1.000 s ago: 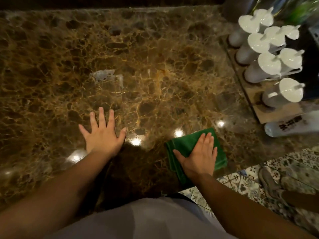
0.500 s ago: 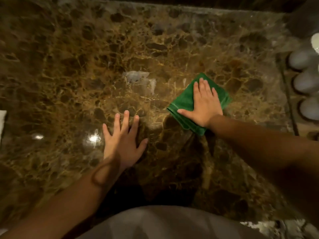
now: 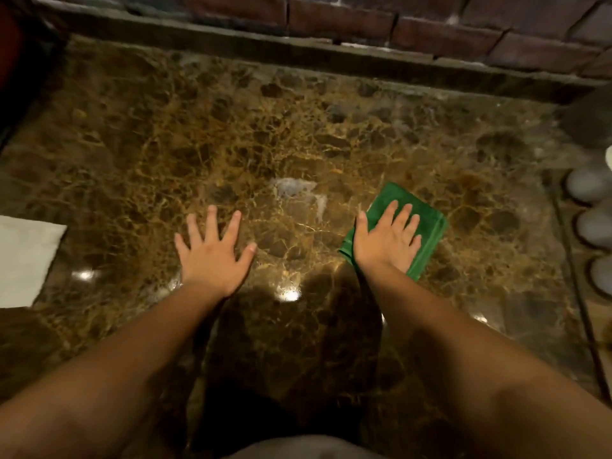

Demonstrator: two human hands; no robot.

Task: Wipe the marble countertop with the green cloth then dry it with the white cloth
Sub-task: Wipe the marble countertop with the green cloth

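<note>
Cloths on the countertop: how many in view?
2. The green cloth lies flat under the right hand; the white cloth lies at the left edge, cut off by the frame.

A single head-worn wide-angle camera looks forward and steeply down from above the person's chest onto the marble bench (image 3: 298, 134); it faces a brick wall (image 3: 430, 24) along the far edge; both forearms reach in from the lower corners; the view sits close, edges bowed by the lens.

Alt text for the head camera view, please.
A right hand presses a folded green cloth flat on a brown veined marble countertop, while the left hand rests spread beside it. A white cloth lies at the left edge.
</note>
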